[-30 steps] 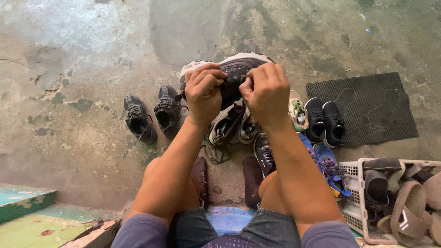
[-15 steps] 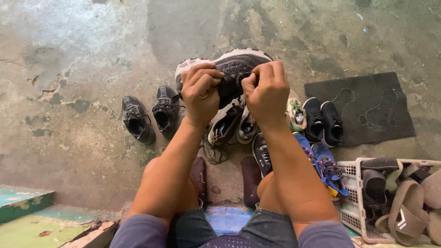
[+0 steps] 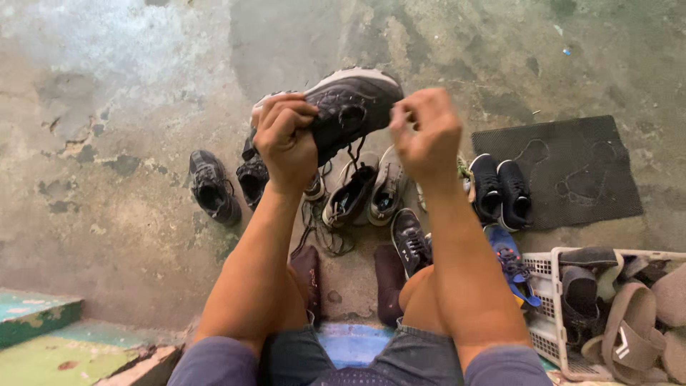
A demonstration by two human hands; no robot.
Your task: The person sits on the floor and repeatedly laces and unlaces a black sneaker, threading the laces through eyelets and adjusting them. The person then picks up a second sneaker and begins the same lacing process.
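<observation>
The right hand (image 3: 427,132) has lifted off the dark sneaker (image 3: 350,107), fingers pinched on nothing visible; the left hand (image 3: 287,139) alone grasps it, above the doormat's (image 3: 572,168) left side.

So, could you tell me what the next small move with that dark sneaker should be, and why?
Probably bring the right hand back onto the dark sneaker. Only the left hand grips it, raised sole-up above the shoes on the floor, while the right hand's pinched fingers sit just off its toe end. A black lace dangles loose beneath, so a second grip would likely steady the shoe for handling it.
</observation>
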